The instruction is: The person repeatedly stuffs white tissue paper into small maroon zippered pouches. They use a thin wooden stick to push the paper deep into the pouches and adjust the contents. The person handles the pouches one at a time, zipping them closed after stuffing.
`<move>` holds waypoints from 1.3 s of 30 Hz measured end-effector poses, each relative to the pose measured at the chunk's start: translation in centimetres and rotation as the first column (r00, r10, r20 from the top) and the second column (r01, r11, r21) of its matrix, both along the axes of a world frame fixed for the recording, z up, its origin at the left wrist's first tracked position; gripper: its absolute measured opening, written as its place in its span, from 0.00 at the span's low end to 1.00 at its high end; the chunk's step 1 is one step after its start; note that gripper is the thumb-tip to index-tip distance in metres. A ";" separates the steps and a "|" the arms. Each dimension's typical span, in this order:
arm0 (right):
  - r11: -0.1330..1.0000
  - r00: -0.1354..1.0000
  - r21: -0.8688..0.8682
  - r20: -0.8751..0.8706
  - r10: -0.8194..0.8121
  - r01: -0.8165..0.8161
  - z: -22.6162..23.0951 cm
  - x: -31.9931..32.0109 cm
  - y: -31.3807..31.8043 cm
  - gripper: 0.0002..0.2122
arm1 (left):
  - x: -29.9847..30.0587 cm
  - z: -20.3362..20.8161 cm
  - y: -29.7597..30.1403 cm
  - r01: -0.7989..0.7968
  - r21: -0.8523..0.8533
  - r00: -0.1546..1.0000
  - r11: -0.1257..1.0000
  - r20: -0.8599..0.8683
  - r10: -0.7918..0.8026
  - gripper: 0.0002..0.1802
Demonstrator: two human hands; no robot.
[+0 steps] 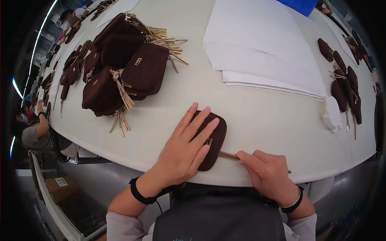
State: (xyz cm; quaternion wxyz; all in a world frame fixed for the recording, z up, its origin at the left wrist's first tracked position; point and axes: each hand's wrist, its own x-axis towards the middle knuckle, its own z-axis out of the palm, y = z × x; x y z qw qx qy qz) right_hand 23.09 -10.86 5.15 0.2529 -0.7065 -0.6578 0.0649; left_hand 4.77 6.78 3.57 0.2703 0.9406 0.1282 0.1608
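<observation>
From here, the left hand (179, 149) lies flat over the dark pouch (217, 136) on the bench (265, 124), seemingly to steady it, while the right hand (267, 170) pinches a brown stick (229, 155) at the pouch's side

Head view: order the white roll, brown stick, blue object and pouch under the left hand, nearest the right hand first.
1. Brown stick: held in the right hand.
2. Pouch: left, beneath the left hand.
3. White roll: ahead, rightward.
4. Blue object: top edge of view.
</observation>
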 end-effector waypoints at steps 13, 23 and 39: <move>0.999 0.982 -0.022 -0.187 0.027 -0.032 -0.3 -0.2 -0.4 0.04 | -0.5 -0.3 1.1 0.006 -0.087 1.000 0.996 0.013 -0.005 0.34; 0.997 0.977 -0.078 -0.213 0.011 -0.028 0.2 1.4 -0.9 0.04 | -2.8 -0.1 1.1 0.031 -0.685 0.914 0.728 0.314 0.257 0.57; 0.996 0.996 -0.056 -0.063 0.067 -0.070 0.2 -0.6 -0.5 0.06 | -0.3 -0.6 1.0 0.079 0.027 0.997 0.996 0.001 -0.079 0.26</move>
